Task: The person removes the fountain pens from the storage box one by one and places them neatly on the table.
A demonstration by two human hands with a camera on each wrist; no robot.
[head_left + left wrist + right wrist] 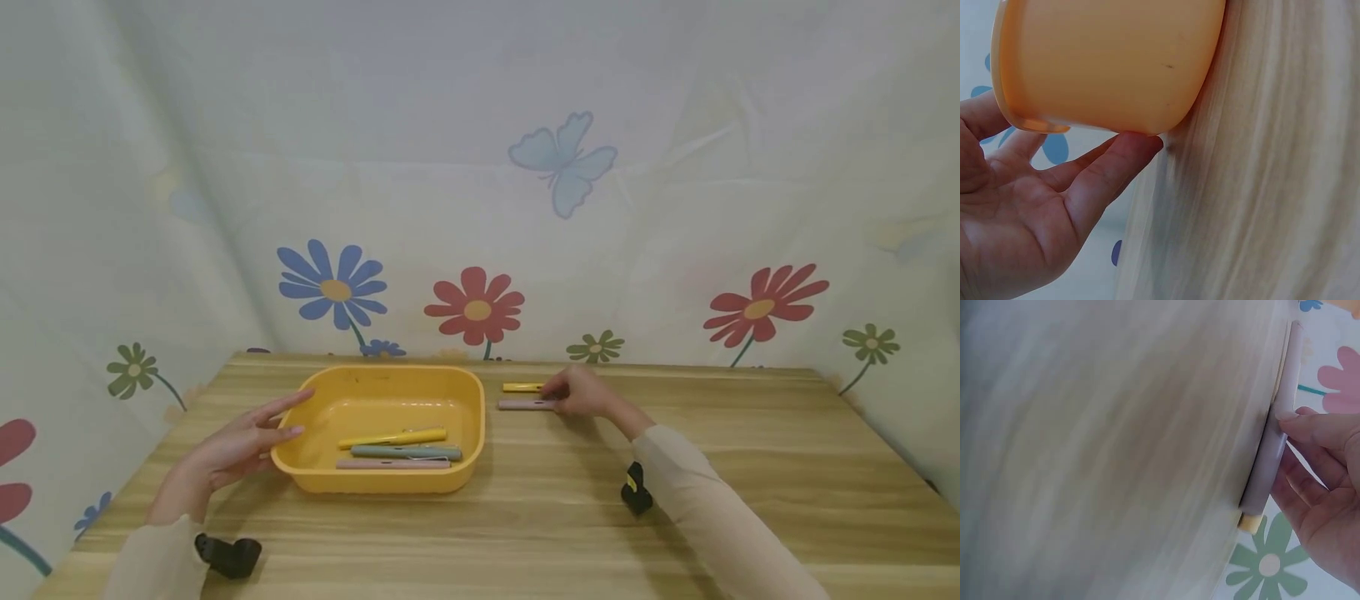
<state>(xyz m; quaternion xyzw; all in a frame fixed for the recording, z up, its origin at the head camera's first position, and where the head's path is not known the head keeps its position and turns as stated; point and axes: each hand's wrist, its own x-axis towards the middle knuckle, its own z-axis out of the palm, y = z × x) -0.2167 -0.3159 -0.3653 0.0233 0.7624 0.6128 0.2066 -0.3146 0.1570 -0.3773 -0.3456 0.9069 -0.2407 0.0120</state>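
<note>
On the left of the table stands a yellow plastic basin. My left hand holds its left side, some fingers over the rim and others against the outer wall, as the left wrist view shows. Inside lie a yellow pen, a grey-blue pen and a pale pink pen. To the right of the basin, my right hand pinches another pale pink pen, which lies at the tabletop. Just behind it is a second yellow pen, mostly hidden in the right wrist view.
The wooden table ends at a flower-printed curtain along the back and sides. Black wrist devices sit at the left sleeve and the right sleeve.
</note>
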